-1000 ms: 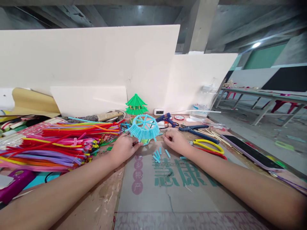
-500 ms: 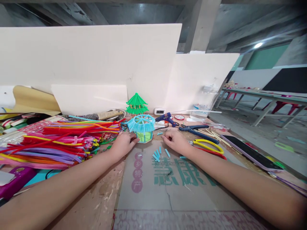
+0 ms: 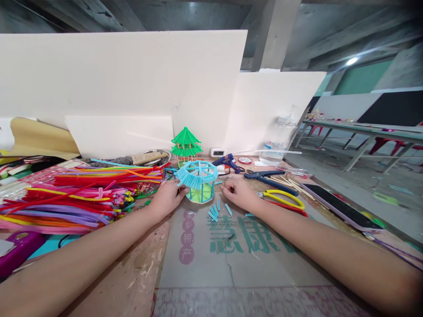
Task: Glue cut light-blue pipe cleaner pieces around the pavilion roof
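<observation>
A small model pavilion (image 3: 201, 196) stands before me, with a light-blue strip roof, blue posts and a pale green base. At its left side my left hand (image 3: 168, 197) has its thumb and fingers closed on the lower edge. My right hand (image 3: 243, 193) rests to the right of the model, apart from it, fingers curled together; whatever they pinch is hidden. Several short light-blue strips (image 3: 213, 214) lie on the printed plastic sheet (image 3: 198, 277) between my hands. Behind the blue model rises a green tiered model pavilion (image 3: 186, 143).
Bundled coloured pipe cleaners (image 3: 82, 193) cover the left side. A blue glue gun (image 3: 228, 163), a small digital clock (image 3: 218, 152), blue-handled pliers (image 3: 271, 177), yellow-and-red-handled pliers (image 3: 284, 199) and a phone (image 3: 337, 204) lie at the back and right. White boards (image 3: 132, 75) stand behind.
The blue model has turned in my left hand, so its roof strips sit to the left and bare posts show at the right. My right hand stays beside it. The view has shifted slightly.
</observation>
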Tool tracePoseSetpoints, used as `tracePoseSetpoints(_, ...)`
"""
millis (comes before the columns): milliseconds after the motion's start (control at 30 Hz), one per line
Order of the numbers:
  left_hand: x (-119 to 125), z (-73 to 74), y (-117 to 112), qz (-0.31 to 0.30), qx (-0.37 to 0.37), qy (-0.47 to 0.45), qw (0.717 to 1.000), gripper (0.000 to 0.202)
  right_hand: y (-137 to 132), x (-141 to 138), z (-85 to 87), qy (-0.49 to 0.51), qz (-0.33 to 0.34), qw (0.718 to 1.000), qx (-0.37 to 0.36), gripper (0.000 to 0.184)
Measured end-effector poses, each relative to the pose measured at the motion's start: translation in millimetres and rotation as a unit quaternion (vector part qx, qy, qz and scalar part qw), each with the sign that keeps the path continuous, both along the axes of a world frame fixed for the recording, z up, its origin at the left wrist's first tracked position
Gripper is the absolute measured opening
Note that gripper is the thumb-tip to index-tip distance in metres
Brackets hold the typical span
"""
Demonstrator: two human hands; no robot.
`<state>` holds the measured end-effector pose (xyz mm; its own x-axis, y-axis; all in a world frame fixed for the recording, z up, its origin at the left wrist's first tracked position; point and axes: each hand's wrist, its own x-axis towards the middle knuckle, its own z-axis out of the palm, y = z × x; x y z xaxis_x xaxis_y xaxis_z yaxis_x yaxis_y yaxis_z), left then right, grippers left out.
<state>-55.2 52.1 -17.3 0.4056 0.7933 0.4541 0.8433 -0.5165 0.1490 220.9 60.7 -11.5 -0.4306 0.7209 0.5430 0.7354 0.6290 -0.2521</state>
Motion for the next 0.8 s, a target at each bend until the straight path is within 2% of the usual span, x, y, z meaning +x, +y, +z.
tracePoseSetpoints(100, 0.8, 0.5, -1.7, 0.010, 0.002, -0.001, 1.000, 0.025, 0.5, 0.1, 0.0, 0.000, 0.003, 1.000, -0.001, 0.037)
tracePoseSetpoints(300, 4.5, 3.9, -7.1, -0.019, 0.000, -0.010, 1.000, 0.029, 1.4, 0.3, -1.6, -0.004, 0.003, 1.000, -0.003, 0.038)
tracePoseSetpoints(433, 4.8, 4.8, -7.6, -0.018, -0.001, -0.015, 1.000, 0.025, 0.0, 0.6, 2.6, -0.005, -0.003, 1.000, -0.007, 0.039)
tracePoseSetpoints(600, 1.8, 0.0, -2.5, 0.014, 0.005, -0.003, 1.000, 0.026, 1.0, 9.0, 28.9, -0.018, -0.023, 0.998, -0.052, 0.038)
tracePoseSetpoints(700, 0.1, -3.2, 0.6, 0.018, 0.008, 0.012, 1.000, 0.026, 2.5, 19.1, 49.2, -0.036, -0.031, 0.995, -0.083, 0.025)
tracePoseSetpoints(800, -0.6, -4.6, 2.1, 0.023, 0.013, 0.022, 0.999, 0.029, 4.0, 29.5, 62.3, -0.065, -0.045, 0.989, -0.122, 0.016)
